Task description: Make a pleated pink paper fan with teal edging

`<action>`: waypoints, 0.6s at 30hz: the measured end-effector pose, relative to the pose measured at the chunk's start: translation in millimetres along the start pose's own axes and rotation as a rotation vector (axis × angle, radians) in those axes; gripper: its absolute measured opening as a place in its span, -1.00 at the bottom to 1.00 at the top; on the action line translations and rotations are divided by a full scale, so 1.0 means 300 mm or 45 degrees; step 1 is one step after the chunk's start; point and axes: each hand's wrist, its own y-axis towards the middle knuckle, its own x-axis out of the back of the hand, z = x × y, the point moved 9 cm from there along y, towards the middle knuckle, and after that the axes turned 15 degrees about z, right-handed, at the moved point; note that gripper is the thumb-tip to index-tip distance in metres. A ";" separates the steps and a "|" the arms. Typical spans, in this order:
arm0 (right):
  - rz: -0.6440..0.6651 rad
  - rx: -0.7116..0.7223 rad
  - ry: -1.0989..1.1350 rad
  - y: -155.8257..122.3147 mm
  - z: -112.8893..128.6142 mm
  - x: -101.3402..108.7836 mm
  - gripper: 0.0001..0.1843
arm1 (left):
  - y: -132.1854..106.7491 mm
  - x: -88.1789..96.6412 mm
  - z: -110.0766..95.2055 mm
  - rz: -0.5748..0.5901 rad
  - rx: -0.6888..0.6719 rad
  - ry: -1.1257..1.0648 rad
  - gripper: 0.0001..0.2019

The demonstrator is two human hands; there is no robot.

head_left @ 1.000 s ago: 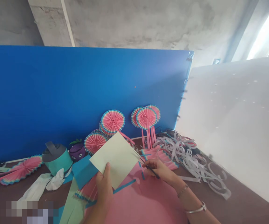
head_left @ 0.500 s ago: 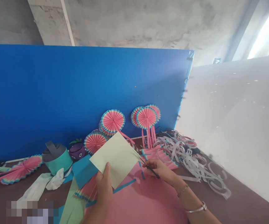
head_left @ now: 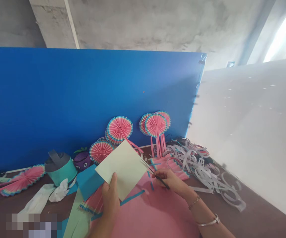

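In the head view, a pale cream square paper sheet (head_left: 124,165) is gripped at its lower left edge by the left hand (head_left: 110,195), the thumb laid flat across its face, and is held tilted, one corner upward, above a large pink paper sheet (head_left: 155,215). A pair of slim dark-handled metal scissors (head_left: 163,183) is grasped in the fingers of the right hand (head_left: 171,181), the blades being set along the cream sheet's right-hand edge; whether they are parted cannot be told. A silver bangle (head_left: 209,222) is worn on the right wrist. Beside the left hand, a blue paper sheet (head_left: 89,183), a pale green paper sheet (head_left: 78,216) and a pink pleated paper piece with blue edging (head_left: 95,200) are partly overlapped. Round pink pleated paper fans (head_left: 120,128) are propped near a tall blue panel (head_left: 66,99). A purple cup with green leaf shapes (head_left: 82,160) is marked with a white-ringed eye design, and a teal-and-grey rounded object (head_left: 61,170) is placed next to it. On the brown tabletop (head_left: 257,211), tangled white paper strips (head_left: 199,168) are heaped at the right. A small blue-and-white patch (head_left: 230,64) is seen on the far wall, too small to be read.
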 end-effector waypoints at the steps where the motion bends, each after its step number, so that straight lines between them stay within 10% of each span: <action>1: 0.004 0.005 0.001 0.000 0.002 -0.001 -0.80 | 0.000 -0.001 -0.001 0.005 -0.004 0.007 -0.72; 18: -0.042 -0.024 -0.048 -0.005 0.005 0.007 -0.83 | 0.004 0.012 -0.003 -0.016 -0.012 0.075 -0.74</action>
